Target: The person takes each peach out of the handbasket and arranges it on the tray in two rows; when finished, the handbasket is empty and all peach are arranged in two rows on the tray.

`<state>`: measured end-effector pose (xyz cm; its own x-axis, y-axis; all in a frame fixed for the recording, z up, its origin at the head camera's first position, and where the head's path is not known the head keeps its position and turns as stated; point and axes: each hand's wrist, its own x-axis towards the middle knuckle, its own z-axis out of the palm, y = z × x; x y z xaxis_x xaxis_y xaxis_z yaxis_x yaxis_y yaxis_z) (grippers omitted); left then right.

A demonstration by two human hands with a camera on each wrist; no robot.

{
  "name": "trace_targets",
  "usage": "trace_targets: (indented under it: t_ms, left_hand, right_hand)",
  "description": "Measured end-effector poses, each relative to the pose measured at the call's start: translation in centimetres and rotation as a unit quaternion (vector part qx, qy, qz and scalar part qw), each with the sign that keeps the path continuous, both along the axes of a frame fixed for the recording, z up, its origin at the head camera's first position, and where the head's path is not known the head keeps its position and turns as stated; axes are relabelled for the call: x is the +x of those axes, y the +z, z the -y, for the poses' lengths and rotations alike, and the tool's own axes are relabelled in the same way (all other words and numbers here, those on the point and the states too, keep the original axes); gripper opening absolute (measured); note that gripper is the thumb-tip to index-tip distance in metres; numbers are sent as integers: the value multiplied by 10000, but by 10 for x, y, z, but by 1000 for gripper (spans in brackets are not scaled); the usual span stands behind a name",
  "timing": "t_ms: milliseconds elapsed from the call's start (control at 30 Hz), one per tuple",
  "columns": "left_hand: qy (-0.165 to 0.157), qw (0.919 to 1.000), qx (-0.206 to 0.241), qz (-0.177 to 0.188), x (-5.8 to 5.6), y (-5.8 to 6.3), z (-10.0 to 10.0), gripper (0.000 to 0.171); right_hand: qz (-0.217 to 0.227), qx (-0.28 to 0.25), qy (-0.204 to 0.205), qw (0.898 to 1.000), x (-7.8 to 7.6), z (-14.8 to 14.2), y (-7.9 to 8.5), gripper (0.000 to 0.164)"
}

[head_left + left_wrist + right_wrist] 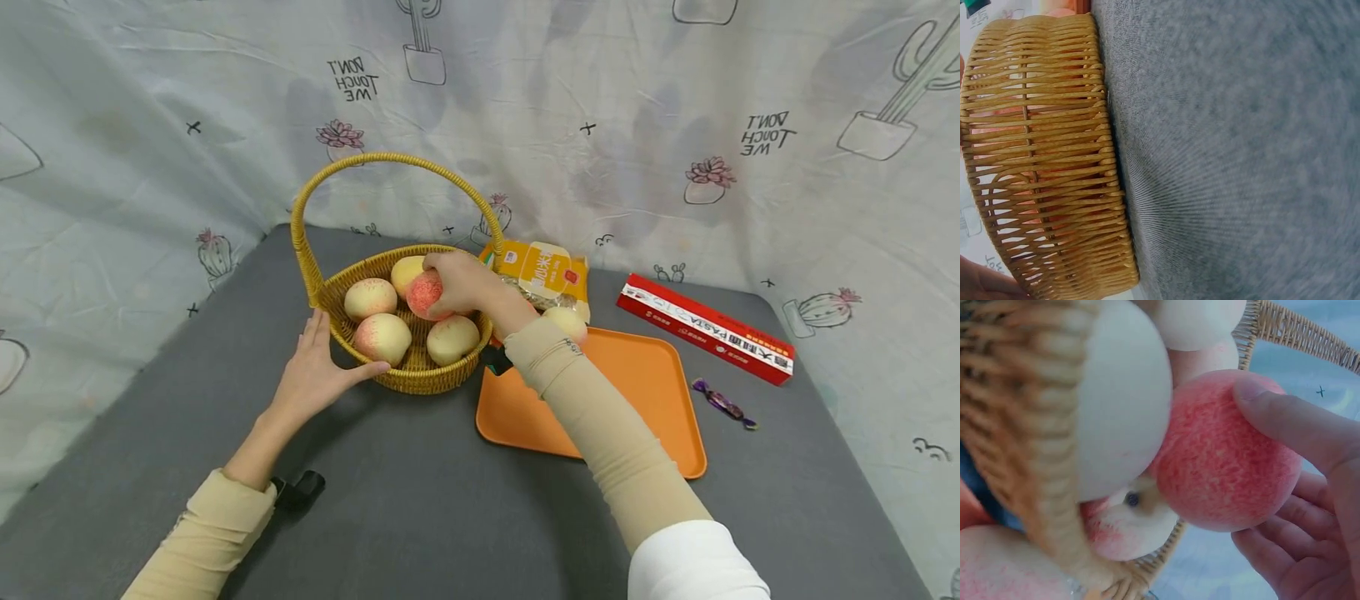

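Observation:
My right hand (pixel 468 287) reaches over the rim of a woven yellow basket (pixel 427 383) and holds a red peach (pixel 425 295) between thumb and fingers. In the right wrist view the red peach (pixel 1229 450) is up against a paler one (pixel 1124 400). Several pale peaches with pink blush, such as one at the front left (pixel 382 338), lie in the basket around it. My left hand (pixel 311 375) touches the basket's near left side, fingers straight and thumb stretched along the front rim. The left wrist view shows the basket's slatted wall (pixel 1047 156) close by.
An orange tray (pixel 637 367) lies right of the basket, under my right forearm. A pale peach (pixel 567 322) is at its far left corner, by a yellow food packet (pixel 547 271). Farther right are a red pasta box (pixel 705 329) and a purple wrapped candy (pixel 723 404).

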<state>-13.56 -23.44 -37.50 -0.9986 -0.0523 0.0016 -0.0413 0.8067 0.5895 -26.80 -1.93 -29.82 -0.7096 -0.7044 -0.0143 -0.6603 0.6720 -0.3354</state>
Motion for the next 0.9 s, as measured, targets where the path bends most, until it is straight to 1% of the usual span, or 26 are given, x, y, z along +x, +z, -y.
trace_targets:
  t_ms: [133, 333, 467, 567, 667, 733, 800, 900]
  left_hand:
    - [11, 10000, -16, -29, 0, 1, -1, 129]
    - [-5, 10000, -45, -9, -2, 1, -2, 129]
    - [-10, 10000, -53, 0, -2, 1, -3, 129]
    - [-2, 10000, -68, -5, -2, 1, -3, 129]
    - [0, 10000, -72, 3, -2, 2, -4, 129]
    - [-2, 10000, -76, 12, -2, 2, -4, 129]
    - [-2, 10000, -71, 13, -1, 3, -4, 129]
    - [7, 10000, -65, -9, -1, 2, -3, 129]
  right_hand:
    - [124, -183, -79, 9997, 0, -7, -1, 67]
    - [-146, -783, 53, 9968, 3, -17, -10, 64]
    - [-125, -1210, -12, 9926, 8, -23, -16, 66]
    - [-14, -1671, -99, 9859, 13, -28, -20, 66]
    - [308, -2327, -199, 9719, 20, -33, -24, 66]
    - [663, -2802, -251, 9573, 24, -37, -27, 65]
    - [1115, -3293, -307, 9371, 28, -41, -29, 64]
    - [1477, -3833, -315, 9112, 34, -46, -29, 64]
